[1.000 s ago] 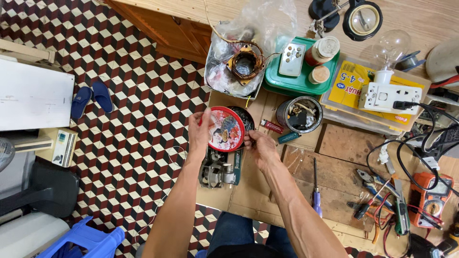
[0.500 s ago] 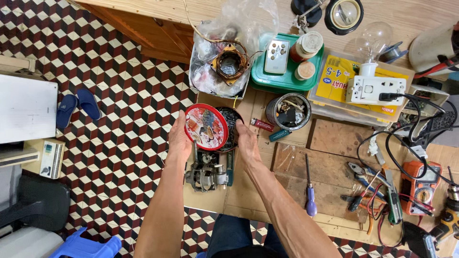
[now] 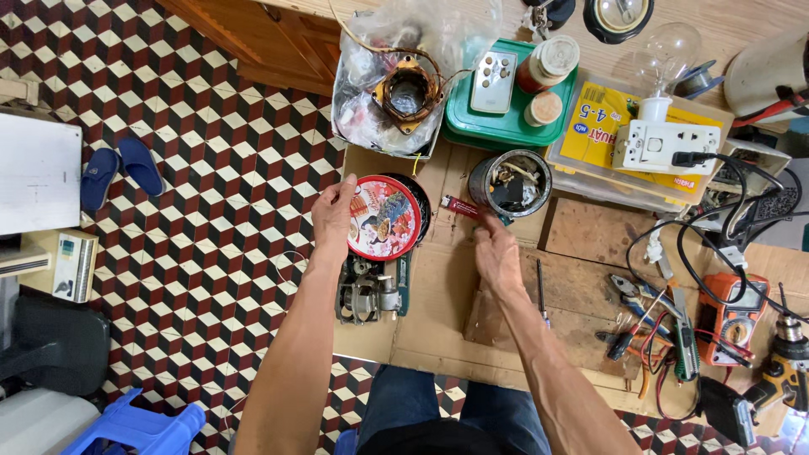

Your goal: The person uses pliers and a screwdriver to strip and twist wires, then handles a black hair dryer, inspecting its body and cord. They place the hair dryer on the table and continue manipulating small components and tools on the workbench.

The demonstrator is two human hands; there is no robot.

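Note:
My left hand (image 3: pixel 334 216) holds a round red tin lid (image 3: pixel 383 217) by its left edge, tilted over a dark round tin (image 3: pixel 421 202) on the cardboard sheet (image 3: pixel 438 329). My right hand (image 3: pixel 497 254) is off the lid, its fingertips at the blue end of a red-handled tool (image 3: pixel 461 207) that lies on the cardboard. Whether the fingers grip that tool is hidden. Below the lid sits a small metal motor assembly (image 3: pixel 367 291).
A metal can of parts (image 3: pixel 509 182), a green tray (image 3: pixel 497 135) with a remote and jars, and a plastic bag holding a copper-wound stator (image 3: pixel 406 91) lie behind. To the right are pliers (image 3: pixel 628 291), a screwdriver (image 3: pixel 541 295), an orange multimeter (image 3: pixel 733 318), cables and a drill (image 3: pixel 784 371). Checkered floor lies left.
My right hand has let go of the red lid and moved right to the red-handled tool. My left hand still holds the lid. The camera view has shifted a little.

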